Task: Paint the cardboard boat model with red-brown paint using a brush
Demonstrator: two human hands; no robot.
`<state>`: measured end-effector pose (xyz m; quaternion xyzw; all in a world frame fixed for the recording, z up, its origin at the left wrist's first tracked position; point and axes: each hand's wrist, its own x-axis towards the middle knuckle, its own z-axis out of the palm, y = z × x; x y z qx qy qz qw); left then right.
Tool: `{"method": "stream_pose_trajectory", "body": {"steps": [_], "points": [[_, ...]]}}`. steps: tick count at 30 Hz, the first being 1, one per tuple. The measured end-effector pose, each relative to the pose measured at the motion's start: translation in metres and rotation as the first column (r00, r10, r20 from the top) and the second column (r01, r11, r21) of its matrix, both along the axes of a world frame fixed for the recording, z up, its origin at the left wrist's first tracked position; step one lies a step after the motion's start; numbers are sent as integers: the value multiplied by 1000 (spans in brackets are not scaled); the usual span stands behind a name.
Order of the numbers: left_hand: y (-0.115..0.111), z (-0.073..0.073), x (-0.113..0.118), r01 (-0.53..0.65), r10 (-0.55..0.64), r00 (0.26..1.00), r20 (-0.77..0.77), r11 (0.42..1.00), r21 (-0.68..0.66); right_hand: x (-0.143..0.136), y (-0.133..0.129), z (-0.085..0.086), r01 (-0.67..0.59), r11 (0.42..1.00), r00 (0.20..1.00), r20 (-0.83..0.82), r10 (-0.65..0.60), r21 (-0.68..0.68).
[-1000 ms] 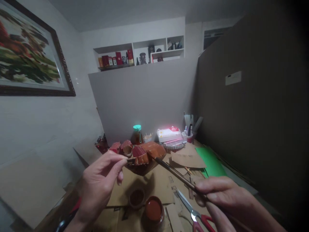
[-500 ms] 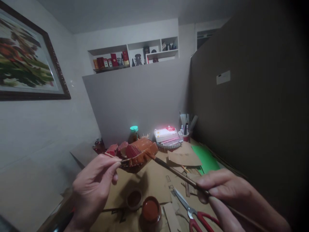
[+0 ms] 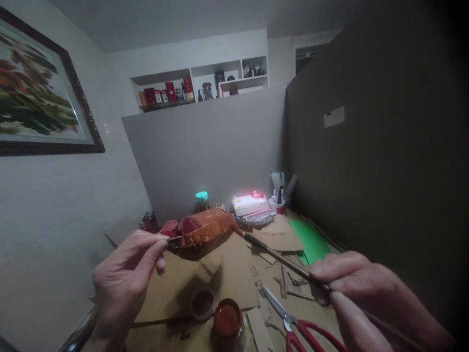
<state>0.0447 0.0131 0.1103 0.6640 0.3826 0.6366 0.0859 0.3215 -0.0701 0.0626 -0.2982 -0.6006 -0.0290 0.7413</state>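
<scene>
1. The left hand (image 3: 126,274) pinches a dark strip at the left end of an orange-brown hollow piece (image 3: 212,227), its fingers narrow on it.
2. The right hand (image 3: 361,288) has its fingers closed round the handle of a long brush (image 3: 278,254); the bristles touch the piece's right end.
3. The piece is held up between the hands, tilted, above a cardboard-covered worktop (image 3: 164,298).
4. It blocks the view of the lower part of a teal-lidded bottle (image 3: 202,196) behind it. Red blocky pieces (image 3: 168,227) show past its left end; whether they touch it, I cannot tell.
5. Below stands a jar (image 3: 227,322) of reddish-brown paint, with a small round container (image 3: 202,303) just beside it on the left.
6. Red-handled scissors (image 3: 287,318) lie right of the jar, near the right hand, among cardboard scraps (image 3: 282,283).
7. Farther back on the right, a bent cardboard piece (image 3: 280,234) lies beside a green sheet (image 3: 309,239).
8. Behind these, a white-and-pink packet (image 3: 251,203) rests on a shallow dish (image 3: 256,221), next to a cup of pens (image 3: 277,206).
9. A grey panel (image 3: 205,151) closes off the back, a dark panel (image 3: 366,171) the right side.
</scene>
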Motion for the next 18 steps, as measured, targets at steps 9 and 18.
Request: {"method": "stream_pose_trajectory", "body": {"steps": [9,18], "points": [[5,-2,-9,107,-100,990,97,992,-69,-8,5,4,-24,997,1000,14,25,-80],[5,0,-3,25,-21,998,65,997,-76,-5,5,1,17,999,1000,-26,-18,-30]]}}
